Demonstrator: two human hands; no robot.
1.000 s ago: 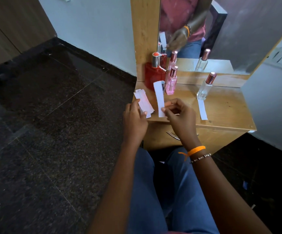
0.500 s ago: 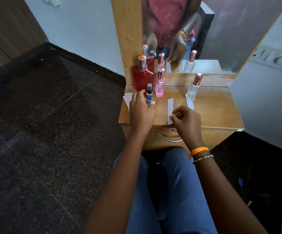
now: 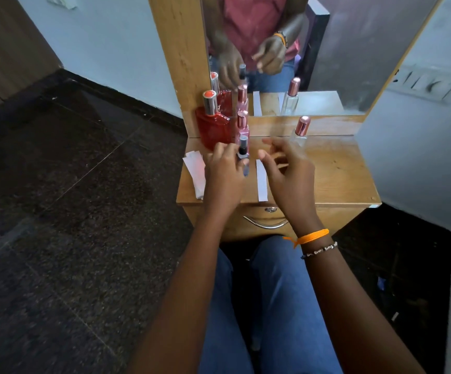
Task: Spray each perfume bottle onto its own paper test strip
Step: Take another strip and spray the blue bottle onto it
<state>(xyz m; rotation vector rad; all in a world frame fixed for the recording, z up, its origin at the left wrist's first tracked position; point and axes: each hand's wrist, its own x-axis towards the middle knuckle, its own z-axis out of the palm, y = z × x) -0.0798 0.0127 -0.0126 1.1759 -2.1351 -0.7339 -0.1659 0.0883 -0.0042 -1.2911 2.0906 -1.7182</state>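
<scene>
The small blue spray bottle stands upright in the left hand, whose fingers curl round its lower body while the dark nozzle and cap rise clear above them, over the front left part of the wooden dressing table. Just to its right a single white test strip lies flat on the tabletop, its near end close to the front edge. The right hand hovers above the table beside that strip, fingers loosely spread and grasping nothing; it covers the tabletop behind it and the lower part of the clear bottle with the rose-gold cap. A loose stack of spare strips lies at the table's left edge, partly hidden by the left hand. Behind the blue bottle stand the red perfume bottle with a silver collar and the slim pink bottle, both against the mirror, which repeats the bottles and hands. A drawer handle shows under the tabletop.

Half a second ago the right hand was pinching the near end of the single strip on the table; it has since let go and lifted forward, open. The left hand keeps its grip on the blue bottle, now raised slightly higher.
</scene>
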